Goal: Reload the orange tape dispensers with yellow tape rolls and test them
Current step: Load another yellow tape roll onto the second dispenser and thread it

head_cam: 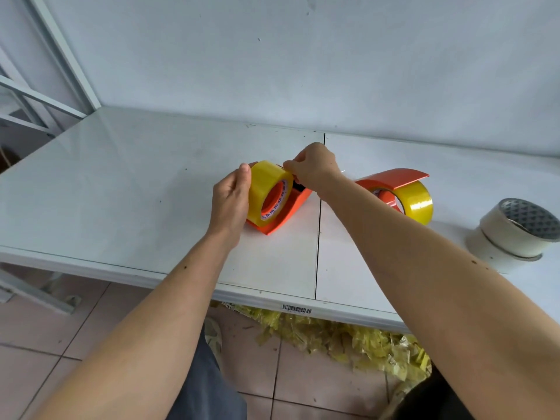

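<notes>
An orange tape dispenser [286, 212] lies on the white table [121, 192] at the centre, with a yellow tape roll [266, 184] seated in it. My left hand [230, 201] cups the roll's left side. My right hand [313, 166] pinches at the top edge of the roll near the dispenser's far end; whether it holds the tape's loose end is hidden by the fingers. A second orange dispenser [394, 180] loaded with a yellow roll [416, 203] lies to the right, untouched.
Two stacked whitish tape rolls [512, 234] stand at the right edge of the table. A pile of crumpled yellow tape scraps [348, 338] lies on the tiled floor under the table's front edge. A metal frame [39, 95] stands at the left.
</notes>
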### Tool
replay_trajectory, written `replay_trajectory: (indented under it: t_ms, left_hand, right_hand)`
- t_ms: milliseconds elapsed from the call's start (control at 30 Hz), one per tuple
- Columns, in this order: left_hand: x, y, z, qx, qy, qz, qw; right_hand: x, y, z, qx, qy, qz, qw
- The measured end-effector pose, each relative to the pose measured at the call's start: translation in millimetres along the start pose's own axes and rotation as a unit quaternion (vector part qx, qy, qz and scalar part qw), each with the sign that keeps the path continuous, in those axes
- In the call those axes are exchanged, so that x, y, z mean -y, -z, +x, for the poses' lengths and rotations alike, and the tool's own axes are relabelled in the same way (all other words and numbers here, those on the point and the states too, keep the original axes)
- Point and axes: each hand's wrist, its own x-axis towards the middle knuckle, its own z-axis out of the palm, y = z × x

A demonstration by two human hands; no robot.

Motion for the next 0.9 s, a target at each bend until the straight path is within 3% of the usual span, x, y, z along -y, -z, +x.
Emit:
replay_trajectory:
  t_ms: [133, 367, 567, 900]
  left_hand:
    - [-4.5, 2.9, -1.1, -0.003, 0.007, -0.004, 1.0]
    - [-6.3, 0.4, 0.7, -0.017, 0.009, -0.046, 0.999]
    - [-8.3, 0.7, -1.7, -0.012, 0.009, -0.049, 0.999]
    - [-7.8, 7.0, 3.5, -0.038, 0.0, -0.025, 0.999]
  right_hand:
    - [-7.3, -1.9, -1.3, -0.001, -0.011, -0.045, 0.999]
    - [-17.0, -3.7, -0.7, -0.008, -0.037, 0.049, 0.998]
    - [-16.6, -1.3, -1.7, 0.009, -0.015, 0.012, 1.0]
    - [-31.6, -3.0, -17.3, -0.039, -0.037, 0.045, 0.998]
